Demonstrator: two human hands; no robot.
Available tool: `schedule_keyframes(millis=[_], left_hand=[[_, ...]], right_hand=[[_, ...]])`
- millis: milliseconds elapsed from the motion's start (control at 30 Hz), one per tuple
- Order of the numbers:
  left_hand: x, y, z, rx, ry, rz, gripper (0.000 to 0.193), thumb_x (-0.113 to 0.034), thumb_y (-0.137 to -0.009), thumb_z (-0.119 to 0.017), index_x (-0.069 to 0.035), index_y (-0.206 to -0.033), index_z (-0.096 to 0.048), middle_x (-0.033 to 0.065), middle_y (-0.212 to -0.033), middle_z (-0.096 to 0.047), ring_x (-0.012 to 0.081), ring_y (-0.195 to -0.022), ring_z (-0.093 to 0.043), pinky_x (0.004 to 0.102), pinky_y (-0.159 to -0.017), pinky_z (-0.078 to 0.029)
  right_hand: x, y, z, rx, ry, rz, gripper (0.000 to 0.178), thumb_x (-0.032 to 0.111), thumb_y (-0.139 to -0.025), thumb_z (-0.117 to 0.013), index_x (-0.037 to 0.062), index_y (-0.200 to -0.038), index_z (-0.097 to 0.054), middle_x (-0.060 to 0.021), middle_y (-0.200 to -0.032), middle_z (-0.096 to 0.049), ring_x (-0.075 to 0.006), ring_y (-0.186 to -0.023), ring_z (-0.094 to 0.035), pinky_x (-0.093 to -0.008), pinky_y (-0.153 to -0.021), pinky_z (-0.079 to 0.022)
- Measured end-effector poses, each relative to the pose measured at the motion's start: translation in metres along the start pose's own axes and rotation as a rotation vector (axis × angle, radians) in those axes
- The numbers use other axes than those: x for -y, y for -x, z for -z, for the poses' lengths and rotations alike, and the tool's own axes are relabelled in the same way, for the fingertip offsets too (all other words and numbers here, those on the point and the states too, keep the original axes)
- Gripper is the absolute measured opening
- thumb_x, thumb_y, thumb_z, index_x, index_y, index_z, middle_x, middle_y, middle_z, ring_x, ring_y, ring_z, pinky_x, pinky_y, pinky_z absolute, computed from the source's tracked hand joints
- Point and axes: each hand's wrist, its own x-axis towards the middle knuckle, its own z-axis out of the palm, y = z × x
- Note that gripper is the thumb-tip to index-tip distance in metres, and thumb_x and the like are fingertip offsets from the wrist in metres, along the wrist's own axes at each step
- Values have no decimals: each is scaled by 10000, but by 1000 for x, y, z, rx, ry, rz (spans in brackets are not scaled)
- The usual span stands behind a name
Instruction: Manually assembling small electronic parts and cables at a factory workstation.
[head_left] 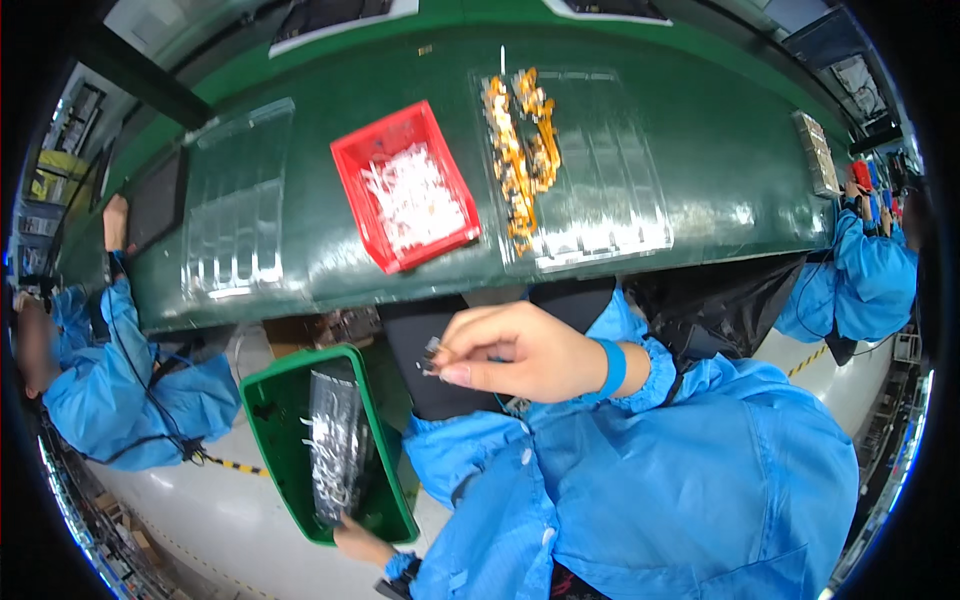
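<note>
My right hand [530, 350], with a blue band at its wrist, is held in front of the table's near edge. Its thumb and forefinger pinch a small dark and metallic part [432, 356], too small to name. Lower left, my left hand [360, 543] grips the near end of a clear plastic tray [335, 440] that reaches over a green bin [372, 400]. White strips and shiny spots show on this tray. On the table, a red bin [385, 255] holds many white strips [415, 195]. Beside it, orange flex cables [518, 170] lie in two rows on a clear tray [610, 170].
Another clear tray [235, 210] lies at the left of the green table [730, 170]. A co-worker in blue [135, 370] sits at the left, with a hand on the table. More people in blue [850, 270] are at the right, near a stacked block [817, 155].
</note>
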Motion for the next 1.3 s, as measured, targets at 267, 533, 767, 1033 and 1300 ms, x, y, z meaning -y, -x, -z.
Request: schedule_keyframes(millis=[267, 533, 767, 1033, 1300], left_hand=[[-218, 72, 206, 1250, 1890, -65, 505, -201, -990, -529, -3, -1427, -372, 242, -1323, -534, 351, -1226, -522, 429, -1008, -425], [-305, 33, 252, 1274, 1896, -459, 141, -22, -928, -606, -7, -1067, -612, 130, -929, -663, 198, -734, -640, 289, -639, -533], [-435, -78, 312, 1138, 1945, -792, 231, -36, -889, -665, 12, -1105, -596, 143, -992, -677, 216, -838, -668, 308, -739, -551], [-652, -196, 352, 1164, 1621, -901, 245, -41, -952, -569, 34, -1183, -543, 157, -1065, -655, 247, -1000, -665, 338, -862, -556], [-773, -271, 332, 1140, 1692, -848, 208, 9, -949, -502, 45, -1147, -549, 176, -1117, -622, 298, -1073, -636, 354, -885, -546]], right_hand=[[4, 5, 4, -10, -345, -119, 185, 30, -916, -654, -94, -1052, -636, -116, -994, -697, -146, -950, -665, -276, -864, -540], [52, 3, 25, -231, -349, 8, 157, 32, -910, -662, -47, -1022, -586, -134, -1020, -688, -191, -950, -694, -297, -767, -588], [92, -68, 71, -334, -235, 51, 355, 93, -952, -611, -72, -1250, -509, -183, -1173, -648, -215, -1060, -658, -312, -909, -541], [27, -16, 94, -599, 386, 60, 223, 106, -920, -632, 9, -1120, -631, -115, -1066, -693, -228, -1031, -670, -334, -936, -516], [-7, 4, 107, -506, 1119, 193, 261, 119, -850, -659, 17, -1090, -641, -134, -1229, -616, -315, -1224, -539, -402, -1053, -438]])
